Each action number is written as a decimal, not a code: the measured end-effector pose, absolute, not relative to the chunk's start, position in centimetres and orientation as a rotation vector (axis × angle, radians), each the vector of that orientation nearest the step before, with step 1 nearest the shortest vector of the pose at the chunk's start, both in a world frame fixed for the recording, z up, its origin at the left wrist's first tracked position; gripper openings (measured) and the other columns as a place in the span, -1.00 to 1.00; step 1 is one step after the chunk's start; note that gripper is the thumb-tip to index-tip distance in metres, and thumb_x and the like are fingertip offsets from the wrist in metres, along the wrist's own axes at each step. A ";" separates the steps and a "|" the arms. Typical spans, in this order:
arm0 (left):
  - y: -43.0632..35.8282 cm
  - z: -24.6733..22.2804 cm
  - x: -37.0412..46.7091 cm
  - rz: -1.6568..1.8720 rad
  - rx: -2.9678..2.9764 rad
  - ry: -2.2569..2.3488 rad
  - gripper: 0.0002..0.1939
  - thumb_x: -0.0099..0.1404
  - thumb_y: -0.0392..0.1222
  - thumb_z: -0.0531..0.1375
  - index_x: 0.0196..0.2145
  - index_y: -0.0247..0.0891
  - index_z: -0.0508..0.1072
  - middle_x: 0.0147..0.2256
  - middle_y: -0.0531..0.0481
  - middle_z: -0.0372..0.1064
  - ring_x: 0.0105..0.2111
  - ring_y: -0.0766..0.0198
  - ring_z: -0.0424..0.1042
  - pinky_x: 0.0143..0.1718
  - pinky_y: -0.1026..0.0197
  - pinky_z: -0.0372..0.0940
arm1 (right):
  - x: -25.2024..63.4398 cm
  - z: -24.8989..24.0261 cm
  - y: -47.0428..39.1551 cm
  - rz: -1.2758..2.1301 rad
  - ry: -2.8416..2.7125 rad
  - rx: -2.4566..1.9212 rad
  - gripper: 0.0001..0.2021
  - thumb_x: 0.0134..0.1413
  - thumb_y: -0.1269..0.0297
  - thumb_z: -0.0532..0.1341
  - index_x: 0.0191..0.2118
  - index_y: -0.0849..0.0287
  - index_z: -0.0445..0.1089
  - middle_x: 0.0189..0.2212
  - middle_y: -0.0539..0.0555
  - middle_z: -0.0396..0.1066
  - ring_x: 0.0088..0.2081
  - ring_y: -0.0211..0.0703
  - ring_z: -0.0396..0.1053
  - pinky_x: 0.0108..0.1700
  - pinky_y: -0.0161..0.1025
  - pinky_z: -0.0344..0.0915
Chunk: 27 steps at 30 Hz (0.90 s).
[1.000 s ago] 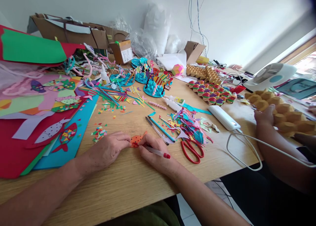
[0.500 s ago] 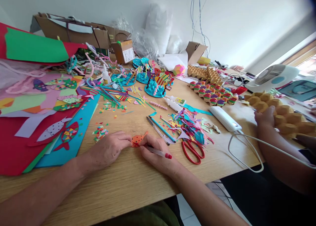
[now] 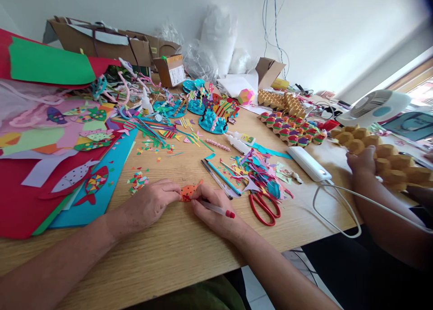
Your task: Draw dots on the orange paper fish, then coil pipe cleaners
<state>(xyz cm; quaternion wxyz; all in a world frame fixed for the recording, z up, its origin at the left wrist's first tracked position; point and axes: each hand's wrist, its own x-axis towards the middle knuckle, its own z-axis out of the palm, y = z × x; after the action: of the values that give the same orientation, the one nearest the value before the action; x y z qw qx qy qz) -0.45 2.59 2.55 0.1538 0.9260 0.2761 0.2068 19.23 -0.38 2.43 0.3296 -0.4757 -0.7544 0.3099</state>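
A small orange paper fish (image 3: 188, 192) with dark dots lies on the wooden table (image 3: 162, 251) between my hands. My left hand (image 3: 154, 202) rests at its left end, fingers pressed together on its edge. In my right hand (image 3: 214, 208) is a clear pen with a red end (image 3: 221, 209); its tip is hidden by my fingers at the right side of the fish. Red-handled scissors (image 3: 264, 207) lie right of that hand, with a blue pen (image 3: 222, 177) behind it. Small paper bits (image 3: 138, 182) are scattered behind my left hand.
Coloured sheets with paper fish (image 3: 30, 192) cover the left side. Paper scraps (image 3: 262, 170), a white power strip (image 3: 309, 163) and its cable are at the right. Another person's hand (image 3: 363, 161) holds a yellow egg carton (image 3: 389, 159) there. Glue bottles (image 3: 238, 144) lie farther back.
The other person's hand and egg carton have shifted slightly left. My hands, the pen and the orange fish look almost the same.
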 end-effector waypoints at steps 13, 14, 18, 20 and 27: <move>2.6 2.6 -0.5 0.610 2.644 0.761 -0.61 0.22 -0.50 -0.08 -0.23 -0.25 0.47 -0.23 -0.03 0.45 -0.22 0.24 0.40 -0.20 0.23 0.30 | 19.2 2.6 -0.4 0.830 -1.968 -1.297 -0.92 -0.07 0.42 0.10 -0.51 0.16 0.24 -0.64 -0.10 0.23 -0.60 -0.35 0.14 -0.54 -0.42 0.06; 2.6 2.6 -0.5 0.608 2.646 0.764 -0.61 0.21 -0.50 -0.08 -0.23 -0.25 0.47 -0.23 -0.03 0.45 -0.22 0.24 0.39 -0.20 0.23 0.30 | 19.2 2.6 -0.4 0.829 -1.964 -1.295 -0.92 -0.07 0.42 0.10 -0.51 0.16 0.24 -0.64 -0.10 0.23 -0.60 -0.35 0.14 -0.54 -0.42 0.06; 2.6 2.6 -0.5 0.599 2.651 0.770 -0.60 0.22 -0.50 -0.10 -0.22 -0.25 0.47 -0.23 -0.04 0.45 -0.22 0.23 0.40 -0.21 0.22 0.31 | 19.2 2.4 -0.3 0.828 -1.968 -1.264 -0.92 -0.07 0.42 0.10 -0.52 0.16 0.24 -0.65 -0.10 0.22 -0.61 -0.36 0.12 -0.55 -0.42 0.05; 2.6 2.6 -0.5 0.599 2.638 0.762 -0.60 0.22 -0.50 -0.09 -0.22 -0.26 0.47 -0.22 -0.05 0.45 -0.21 0.24 0.39 -0.19 0.22 0.30 | 19.2 2.4 -0.3 0.823 -1.970 -1.269 -0.92 -0.06 0.42 0.10 -0.52 0.16 0.24 -0.65 -0.10 0.22 -0.61 -0.35 0.13 -0.55 -0.43 0.05; 2.5 2.8 -0.5 0.599 2.626 0.774 -0.60 0.23 -0.48 -0.09 -0.22 -0.24 0.48 -0.23 -0.04 0.46 -0.22 0.22 0.40 -0.20 0.20 0.31 | 19.3 2.5 -0.4 0.822 -1.974 -1.267 -0.92 -0.06 0.42 0.10 -0.52 0.16 0.22 -0.65 -0.11 0.21 -0.61 -0.36 0.13 -0.56 -0.44 0.06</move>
<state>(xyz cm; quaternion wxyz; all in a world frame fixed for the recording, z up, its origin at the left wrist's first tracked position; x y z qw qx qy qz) -0.46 2.52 2.77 0.1690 0.9235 0.2722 0.2109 19.26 -0.38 2.48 0.3222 -0.4826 -0.7519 0.3130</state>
